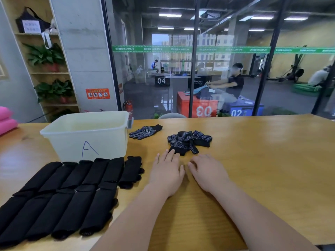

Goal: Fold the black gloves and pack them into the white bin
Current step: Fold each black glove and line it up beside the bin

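Both hands empty, resting on the table [253, 160].
- Left hand [167, 172]: palm down, fingers [171, 156] straight and slightly spread. Holds nothing.
- Right hand [208, 172]: fingers loosely curled, tips on the wood. Holds nothing.

Left of the left fingers: folded gloves [63, 192], two rows of black bundles lying side by side, not yet packed.

Just beyond the fingertips: pile of dotted gloves [188, 141], tangled and overlapping. Its near cuff lies at the left fingertips; cannot tell if they touch.

Farther, beyond and left of the left fingers: single glove [145, 132], flat, dots up, just beside the white bin [87, 140]. The bin is marked "A" and stands behind the folded rows. No glove seen inside from this angle.

Step in hand (judgement): take the next glove from the pile.

To do it well:
- Pinch one cuff only and draw it free, so the rest do not drag along.
- Lay it flat in the bare space between the hands, fingers straightened.
- Fold to match the bundles alongside.
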